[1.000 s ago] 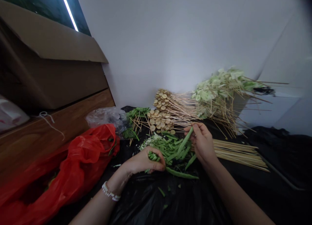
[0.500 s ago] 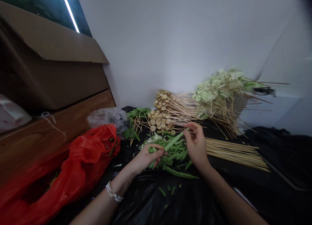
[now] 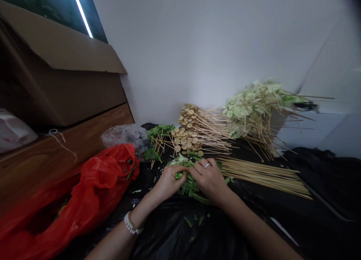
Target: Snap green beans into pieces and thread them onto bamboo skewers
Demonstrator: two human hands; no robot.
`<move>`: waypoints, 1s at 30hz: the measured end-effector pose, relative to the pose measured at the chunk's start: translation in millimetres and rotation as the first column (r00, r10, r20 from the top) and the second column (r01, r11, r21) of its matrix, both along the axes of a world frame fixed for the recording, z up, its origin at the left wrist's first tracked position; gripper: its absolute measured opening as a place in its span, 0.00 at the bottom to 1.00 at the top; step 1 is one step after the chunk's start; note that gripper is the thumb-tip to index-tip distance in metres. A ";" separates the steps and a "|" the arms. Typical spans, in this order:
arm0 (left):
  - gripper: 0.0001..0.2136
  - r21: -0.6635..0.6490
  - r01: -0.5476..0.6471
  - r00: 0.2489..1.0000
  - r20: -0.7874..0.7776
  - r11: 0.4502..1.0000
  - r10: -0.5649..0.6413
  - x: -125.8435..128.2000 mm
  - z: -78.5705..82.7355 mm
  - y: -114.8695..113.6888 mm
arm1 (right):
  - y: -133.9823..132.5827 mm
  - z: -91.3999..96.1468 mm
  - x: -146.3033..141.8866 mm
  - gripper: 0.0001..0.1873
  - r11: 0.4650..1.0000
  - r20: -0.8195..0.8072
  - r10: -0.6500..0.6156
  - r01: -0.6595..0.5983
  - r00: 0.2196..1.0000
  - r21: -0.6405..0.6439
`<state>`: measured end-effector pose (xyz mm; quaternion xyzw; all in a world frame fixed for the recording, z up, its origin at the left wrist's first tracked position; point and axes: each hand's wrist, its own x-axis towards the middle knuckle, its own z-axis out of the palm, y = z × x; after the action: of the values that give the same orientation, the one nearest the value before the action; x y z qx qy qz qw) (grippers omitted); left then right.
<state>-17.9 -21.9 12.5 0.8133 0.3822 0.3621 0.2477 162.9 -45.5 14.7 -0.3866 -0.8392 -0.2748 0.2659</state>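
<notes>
Both hands meet over a heap of cut green beans [image 3: 194, 185] on a black plastic sheet [image 3: 214, 230]. My left hand [image 3: 168, 181], with a bead bracelet at the wrist, pinches a small bunch of bean pieces [image 3: 178, 175]. My right hand [image 3: 209, 179], a ring on one finger, lies curled on the heap with its fingertips against the same bunch. A loose bundle of bare bamboo skewers [image 3: 265, 174] lies just right of the right hand.
Behind the heap lie skewers of round beige slices [image 3: 187, 134], skewered greens [image 3: 159, 134] and a stack of pale cabbage skewers [image 3: 254, 106]. A red plastic bag [image 3: 84, 188] and a clear bag [image 3: 124, 134] lie left. A cardboard box [image 3: 56, 76] stands on a wooden ledge [image 3: 56, 154].
My right hand, which held a long bean up, has come down and left onto the heap to meet the left hand. The long bean is no longer raised.
</notes>
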 end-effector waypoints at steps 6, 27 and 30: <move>0.08 -0.125 -0.038 0.992 0.116 0.991 0.052 0.5 2.4 0.9 | -7.1 1.3 -4.2 0.12 0.993 -0.051 0.080 -0.075 0.996 0.093; 0.10 -0.770 0.491 0.791 0.197 0.408 -0.580 -16.1 24.8 -8.7 | 8.4 30.4 42.3 0.10 0.986 -0.998 0.033 -0.164 0.051 0.024; 0.07 -0.793 0.495 0.723 0.147 0.357 -0.675 -20.5 27.5 -7.7 | 15.6 30.9 51.1 0.13 0.982 -0.996 0.016 -0.186 -0.093 0.033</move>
<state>-38.4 -29.6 40.0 0.7296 0.2060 -0.0444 0.6506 214.0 -29.9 45.6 -0.4138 -0.4124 0.1683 0.7940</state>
